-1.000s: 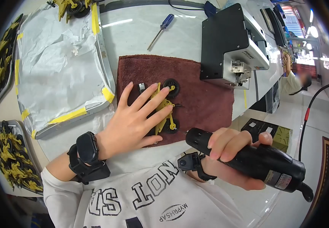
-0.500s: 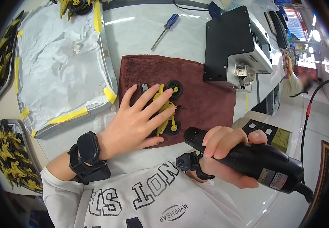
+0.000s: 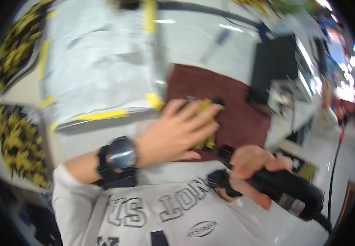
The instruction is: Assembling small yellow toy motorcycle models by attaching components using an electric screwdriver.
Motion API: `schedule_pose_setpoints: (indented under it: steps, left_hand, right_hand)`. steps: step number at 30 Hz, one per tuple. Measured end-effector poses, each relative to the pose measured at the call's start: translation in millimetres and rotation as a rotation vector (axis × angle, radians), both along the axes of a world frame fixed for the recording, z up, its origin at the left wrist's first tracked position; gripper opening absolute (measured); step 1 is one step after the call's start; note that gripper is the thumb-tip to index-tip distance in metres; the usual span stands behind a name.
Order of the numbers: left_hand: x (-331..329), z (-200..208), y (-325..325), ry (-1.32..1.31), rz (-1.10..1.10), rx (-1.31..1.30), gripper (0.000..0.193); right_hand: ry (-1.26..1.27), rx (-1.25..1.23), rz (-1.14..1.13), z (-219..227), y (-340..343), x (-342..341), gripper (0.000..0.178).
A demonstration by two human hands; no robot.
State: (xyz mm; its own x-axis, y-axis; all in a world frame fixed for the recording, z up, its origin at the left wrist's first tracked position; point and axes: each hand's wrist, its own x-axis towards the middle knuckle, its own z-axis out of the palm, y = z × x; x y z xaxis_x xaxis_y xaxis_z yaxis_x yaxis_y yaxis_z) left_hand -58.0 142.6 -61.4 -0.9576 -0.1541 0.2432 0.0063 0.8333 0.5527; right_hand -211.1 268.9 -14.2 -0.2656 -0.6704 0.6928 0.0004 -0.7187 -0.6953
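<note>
My left hand lies with fingers spread over a yellow and black wheeled part. The part rests on a dark red cloth, and much of it is hidden beneath the hand. My right hand is wrapped round a black corded power tool, probably an electric screwdriver. Its nose points toward the cloth's near edge, apart from the wheeled part. The picture is smeared by motion, so fine detail is lost.
Left of the cloth is a paper-lined tray edged with yellow tape. Trays of similar yellow-black parts stand at the far left. A blue-handled screwdriver lies beyond the cloth, and a black machine stands to the right. Another person is at the right.
The whole view has swung, so bench, cloth and tray appear farther right. Both hands keep about the same places relative to the wheeled part and the tool.
</note>
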Motion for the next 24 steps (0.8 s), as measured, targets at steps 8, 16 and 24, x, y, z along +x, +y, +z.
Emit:
schedule_pose_setpoints:
  steps: [8,16,24]
  left_hand:
    - [-11.4,-21.9,23.5,0.264,0.034,0.043,0.060]
    - [104.5,105.0,-7.8,0.414,0.367,-0.068,0.047]
    - [378.2,104.9,-74.8,-0.139,1.493,-0.544,0.054]
  right_hand:
    - [-0.220,-0.071,-0.554,74.6,27.6,-4.7,0.062]
    - [-0.143,-0.120,-0.550,78.8,37.4,-42.0,0.053]
    - [-0.421,0.014,-0.667,61.7,35.2,-66.3,0.054]
